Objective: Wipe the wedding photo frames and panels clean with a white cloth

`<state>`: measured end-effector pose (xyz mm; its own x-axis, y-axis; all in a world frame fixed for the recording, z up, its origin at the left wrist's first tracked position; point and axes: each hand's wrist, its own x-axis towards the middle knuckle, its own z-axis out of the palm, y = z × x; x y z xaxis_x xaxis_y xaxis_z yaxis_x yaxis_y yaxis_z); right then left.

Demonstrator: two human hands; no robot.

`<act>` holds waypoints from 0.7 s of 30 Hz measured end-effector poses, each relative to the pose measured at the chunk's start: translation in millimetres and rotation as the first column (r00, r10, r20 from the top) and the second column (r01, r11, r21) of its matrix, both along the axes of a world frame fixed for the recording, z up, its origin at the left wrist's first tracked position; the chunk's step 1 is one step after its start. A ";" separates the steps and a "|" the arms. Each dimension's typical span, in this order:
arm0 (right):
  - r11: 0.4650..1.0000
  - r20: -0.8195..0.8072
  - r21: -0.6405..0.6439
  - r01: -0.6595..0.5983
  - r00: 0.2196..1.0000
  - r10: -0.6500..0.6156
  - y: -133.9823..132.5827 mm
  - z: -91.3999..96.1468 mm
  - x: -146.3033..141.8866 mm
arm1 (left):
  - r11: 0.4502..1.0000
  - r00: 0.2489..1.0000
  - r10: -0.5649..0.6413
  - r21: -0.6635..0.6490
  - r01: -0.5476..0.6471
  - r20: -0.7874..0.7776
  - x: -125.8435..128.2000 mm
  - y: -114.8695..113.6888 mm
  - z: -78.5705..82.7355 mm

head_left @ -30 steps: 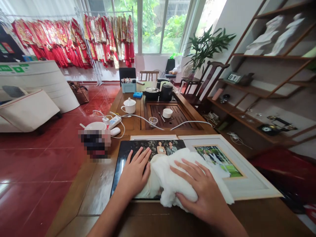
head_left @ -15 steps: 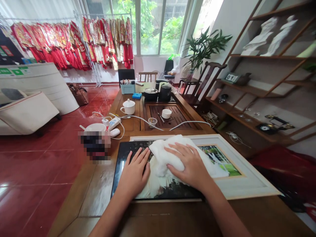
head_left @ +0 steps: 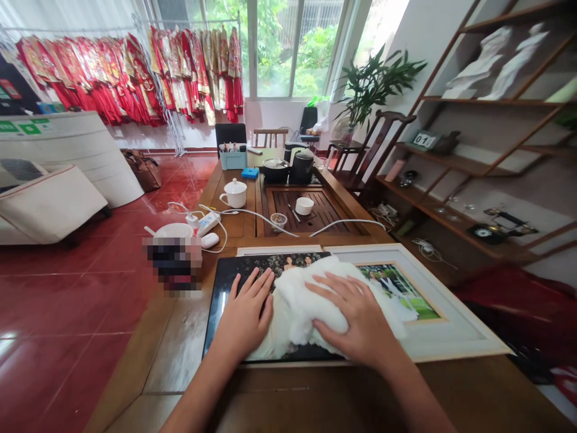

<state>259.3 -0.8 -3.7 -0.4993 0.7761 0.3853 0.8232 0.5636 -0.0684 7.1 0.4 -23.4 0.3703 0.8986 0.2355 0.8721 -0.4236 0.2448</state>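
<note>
Pressing a white cloth (head_left: 297, 300) flat under the right hand (head_left: 356, 319), fingers spread, nothing clenched. Resting the open left hand (head_left: 246, 313) palm-down just left of it, on the dark photo panel (head_left: 223, 294) beneath both. Lying crosswise, cloth's far end overlapping the white-framed photo (head_left: 451, 334) rightward, on the desk (head_left: 180, 361).

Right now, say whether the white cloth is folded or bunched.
Bunched: the white cloth lies in crumpled lumps under the right hand, on the dark photo panel.
</note>
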 end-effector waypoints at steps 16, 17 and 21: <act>0.999 0.021 0.050 0.004 1.000 -0.005 -14.0 -5.7 2.8 | 1.000 0.999 0.030 0.004 -0.030 0.026 1.5 -0.3 2.2; 0.999 0.030 0.054 -0.003 1.000 0.001 -21.0 -6.1 4.1 | 1.000 0.999 0.029 0.004 -0.029 0.025 1.3 -0.2 1.9; 0.998 0.047 0.061 -0.015 0.999 0.012 -34.9 -6.4 7.1 | 1.000 1.000 0.006 -0.002 -0.006 0.027 0.7 0.8 1.6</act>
<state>266.4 -35.7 -10.0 -0.5277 0.7449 0.4082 0.8171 0.5765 0.0044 7.8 1.2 -21.8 0.3582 0.9013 0.2434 0.8677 -0.4177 0.2696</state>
